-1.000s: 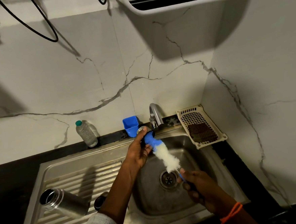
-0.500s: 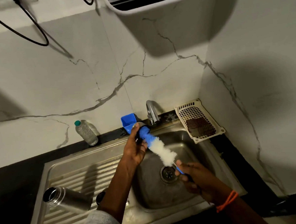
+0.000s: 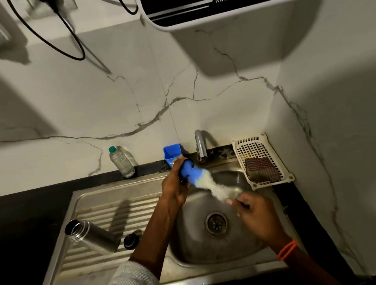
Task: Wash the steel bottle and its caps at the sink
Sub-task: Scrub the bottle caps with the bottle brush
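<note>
My left hand (image 3: 174,187) grips a dark cap (image 3: 181,173) above the back of the sink basin (image 3: 214,243). A bottle brush (image 3: 204,182) with a blue tip and white bristles is pushed against that cap. My right hand (image 3: 257,217) holds the brush's handle over the basin, near the drain. The steel bottle (image 3: 89,236) lies open on its side on the ribbed drainboard (image 3: 112,212) at the left. A second black cap (image 3: 130,241) lies beside the bottle, next to my left forearm.
A tap (image 3: 200,146) stands behind the basin. A blue cup (image 3: 172,152) and a clear plastic bottle (image 3: 121,161) stand against the marble wall. A white plastic basket (image 3: 261,159) with a scrub cloth sits at the right. A water purifier (image 3: 228,3) hangs overhead.
The brush has swung flatter, with my right hand risen and moved right. My left hand still holds the cap at the brush's tip. The bottle has not moved.
</note>
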